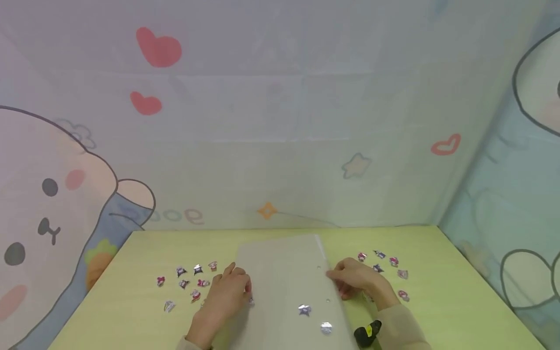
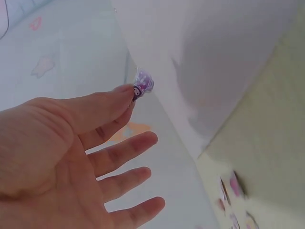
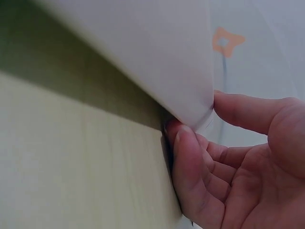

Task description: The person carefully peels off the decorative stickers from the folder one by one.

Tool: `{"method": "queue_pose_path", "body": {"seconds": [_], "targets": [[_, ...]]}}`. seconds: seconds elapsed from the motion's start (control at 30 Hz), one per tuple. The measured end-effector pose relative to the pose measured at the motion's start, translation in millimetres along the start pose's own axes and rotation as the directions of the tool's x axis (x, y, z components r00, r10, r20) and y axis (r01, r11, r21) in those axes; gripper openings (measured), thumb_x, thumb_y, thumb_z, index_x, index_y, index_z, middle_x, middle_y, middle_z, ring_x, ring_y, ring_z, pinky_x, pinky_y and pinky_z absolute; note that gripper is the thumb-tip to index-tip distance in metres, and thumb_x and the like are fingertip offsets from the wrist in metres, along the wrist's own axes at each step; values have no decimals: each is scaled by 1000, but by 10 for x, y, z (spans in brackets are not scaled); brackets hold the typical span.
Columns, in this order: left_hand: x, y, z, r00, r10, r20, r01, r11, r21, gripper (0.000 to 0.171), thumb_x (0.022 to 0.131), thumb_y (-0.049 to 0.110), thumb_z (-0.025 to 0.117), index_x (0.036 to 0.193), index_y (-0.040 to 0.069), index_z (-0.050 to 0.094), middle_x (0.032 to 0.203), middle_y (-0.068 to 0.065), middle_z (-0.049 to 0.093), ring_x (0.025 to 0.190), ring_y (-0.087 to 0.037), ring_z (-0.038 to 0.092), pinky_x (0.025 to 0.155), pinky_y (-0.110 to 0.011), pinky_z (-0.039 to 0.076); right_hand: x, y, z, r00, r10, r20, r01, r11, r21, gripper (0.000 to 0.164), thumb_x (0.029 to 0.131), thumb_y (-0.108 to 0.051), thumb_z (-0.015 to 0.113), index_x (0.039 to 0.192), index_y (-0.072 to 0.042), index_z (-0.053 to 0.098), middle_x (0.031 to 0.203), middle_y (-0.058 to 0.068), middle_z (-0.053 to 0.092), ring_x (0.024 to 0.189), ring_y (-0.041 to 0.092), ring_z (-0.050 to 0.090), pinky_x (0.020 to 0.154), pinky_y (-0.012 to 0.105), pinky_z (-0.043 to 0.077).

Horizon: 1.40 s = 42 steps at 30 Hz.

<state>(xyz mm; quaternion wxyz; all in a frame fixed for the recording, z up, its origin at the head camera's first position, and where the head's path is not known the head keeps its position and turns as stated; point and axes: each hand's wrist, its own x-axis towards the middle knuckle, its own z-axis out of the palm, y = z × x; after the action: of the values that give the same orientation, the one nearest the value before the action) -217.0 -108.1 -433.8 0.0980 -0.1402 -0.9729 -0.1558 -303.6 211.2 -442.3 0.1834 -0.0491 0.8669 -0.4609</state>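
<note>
In the head view a white sheet (image 1: 280,272) lies on the table, with a purple-and-white sticker (image 1: 304,309) and a paler round sticker (image 1: 326,327) on its lower right part. My left hand (image 1: 227,291) is over the sheet's left edge. Its thumb and index finger pinch a small purple character sticker (image 2: 143,82), while the other fingers are spread. At the sheet's right edge is my right hand (image 1: 356,282). In the right wrist view its thumb (image 3: 243,112) is against the edge and its curled fingers (image 3: 190,162) are underneath, gripping the sheet.
Several small character stickers (image 1: 183,284) are scattered on the yellow-green table (image 1: 131,272) left of the sheet. More stickers (image 1: 394,262) lie to the right. A black wrist strap piece (image 1: 367,333) shows by the right sleeve. A printed cloth (image 1: 262,121) hangs behind the table.
</note>
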Motion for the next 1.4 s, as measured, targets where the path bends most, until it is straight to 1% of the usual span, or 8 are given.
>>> {"method": "queue_pose_path", "body": {"seconds": [0.13,0.3,0.47,0.7,0.87,1.07,1.23,1.4], "targets": [[-77,-134,-93,1000,-17,-15,17,999,-32,24,82,13,78,71,18,57,108,-6,64,129,-49,42,92,-72,36,17,-26,-3,1000,1,-16,-1,1000,-5,19,97,-19,61,93,0,63,79,13,61,60,20,59,58,32,55],[-239,-355,-196,1000,-20,-20,19,999,-42,24,81,12,78,71,19,57,107,-6,66,127,-50,43,88,-74,38,23,-26,0,1000,-6,1,6,1000,2,20,97,-19,60,91,0,62,78,14,61,59,20,59,58,33,55],[-407,-608,-287,999,-38,17,39,999,-29,25,83,12,76,71,21,57,107,-5,65,126,-53,43,87,-74,38,16,-27,4,1000,-6,9,6,1000,5,20,96,-18,60,89,1,63,77,13,60,58,19,58,57,32,55],[-603,-923,-305,993,-50,104,50,999,1,29,82,11,78,69,25,56,100,2,63,124,-53,44,84,-72,41,4,-17,-22,1000,1,4,-1,1000,1,21,97,-19,60,90,0,63,78,14,61,58,19,59,57,32,55],[-641,-987,-300,991,-50,125,51,999,-2,30,81,8,76,67,25,56,95,6,59,124,-55,43,86,-73,40,0,-2,-47,1000,-2,4,2,1000,6,21,97,-19,60,91,1,63,78,14,61,58,19,58,57,31,55],[-640,-1006,-258,974,-127,186,122,992,40,30,79,14,80,67,26,56,101,5,59,129,-54,36,92,-76,31,1,26,-51,999,-28,33,28,1000,-1,23,96,-21,60,91,1,64,76,14,62,56,17,58,57,32,55],[-641,-1038,-249,974,-140,177,122,987,105,27,77,16,82,68,27,59,104,3,59,131,-51,35,92,-77,29,-15,25,-39,999,-25,31,24,1000,11,23,97,-21,60,91,1,64,76,14,61,57,17,58,57,31,55],[-632,-1034,-260,973,-143,182,121,984,128,25,78,17,81,70,26,59,103,2,59,131,-51,35,92,-77,29,-34,8,-26,1000,-11,15,10,1000,23,21,96,-20,61,91,1,64,77,14,61,57,18,58,56,31,55]]}}
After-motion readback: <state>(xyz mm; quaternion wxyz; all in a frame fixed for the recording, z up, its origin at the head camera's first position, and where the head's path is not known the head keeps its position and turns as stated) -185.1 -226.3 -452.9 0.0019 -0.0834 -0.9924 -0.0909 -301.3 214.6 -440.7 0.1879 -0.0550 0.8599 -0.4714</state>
